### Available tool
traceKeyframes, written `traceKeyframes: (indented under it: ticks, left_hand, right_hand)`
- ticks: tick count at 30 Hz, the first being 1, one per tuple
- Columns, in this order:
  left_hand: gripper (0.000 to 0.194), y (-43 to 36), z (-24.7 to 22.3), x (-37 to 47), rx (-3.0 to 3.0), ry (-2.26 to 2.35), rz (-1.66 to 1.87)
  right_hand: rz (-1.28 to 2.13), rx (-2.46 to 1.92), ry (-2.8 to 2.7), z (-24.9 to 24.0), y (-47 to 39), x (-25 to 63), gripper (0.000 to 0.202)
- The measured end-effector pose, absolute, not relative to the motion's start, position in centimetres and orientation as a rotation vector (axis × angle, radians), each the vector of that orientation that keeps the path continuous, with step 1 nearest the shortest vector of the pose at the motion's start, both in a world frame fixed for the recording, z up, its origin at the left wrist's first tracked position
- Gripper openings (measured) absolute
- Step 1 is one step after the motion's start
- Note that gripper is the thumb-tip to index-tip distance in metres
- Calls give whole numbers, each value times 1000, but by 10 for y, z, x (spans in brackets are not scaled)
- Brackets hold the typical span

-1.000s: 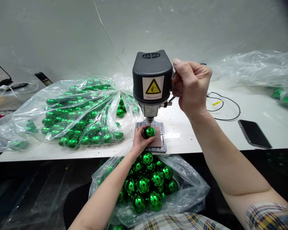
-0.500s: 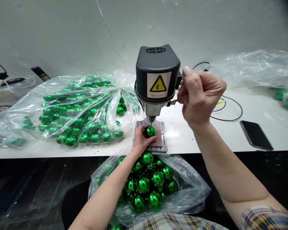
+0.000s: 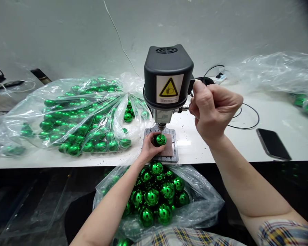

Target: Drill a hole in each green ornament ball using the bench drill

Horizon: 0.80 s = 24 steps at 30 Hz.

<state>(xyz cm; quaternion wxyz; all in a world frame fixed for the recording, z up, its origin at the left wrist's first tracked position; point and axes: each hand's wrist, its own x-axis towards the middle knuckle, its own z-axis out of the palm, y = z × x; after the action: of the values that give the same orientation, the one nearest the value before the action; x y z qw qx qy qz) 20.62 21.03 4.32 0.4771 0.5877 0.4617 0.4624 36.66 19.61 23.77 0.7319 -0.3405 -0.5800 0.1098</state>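
The left hand [image 3: 152, 145] grips a green ball [image 3: 161, 139] beneath the drill press [image 3: 168, 77], at the frame's centre. The right hand [image 3: 215, 109], right of centre, is closed in a fist beside the machine's head.

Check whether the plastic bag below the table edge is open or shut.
Open: the lower bag spreads wide at the top, with shiny green balls showing uncovered inside.

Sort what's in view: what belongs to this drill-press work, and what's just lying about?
In use:
left hand, holding green ball
right hand, beside drill press
brown pad
open bag of balls, likely
gathered bag, likely

Lying about, apparently:
phone
black cable, purpose unclear
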Motion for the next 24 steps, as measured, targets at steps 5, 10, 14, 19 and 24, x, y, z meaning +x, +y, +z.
traceKeyframes:
  ticks: [5, 10, 14, 19, 24]
  left_hand:
    - [59, 212, 53, 201, 1517, 1104, 1091]
    - [58, 210, 59, 201, 1516, 1086, 1062]
    - [59, 208, 58, 202, 1519, 1045, 1072]
    - [59, 208, 55, 202, 1499, 1005, 1089]
    - [60, 208, 53, 201, 1545, 1045, 1116]
  right_hand:
    - [223, -751, -1297, 233, 189, 368, 47]
    - [161, -598, -1370, 221, 187, 370, 49]
    - [31, -411, -1427, 205, 192, 373, 51]
    - [-64, -196, -1512, 194, 200, 375, 43]
    - [-106, -131, -1530, 190, 202, 375, 42]
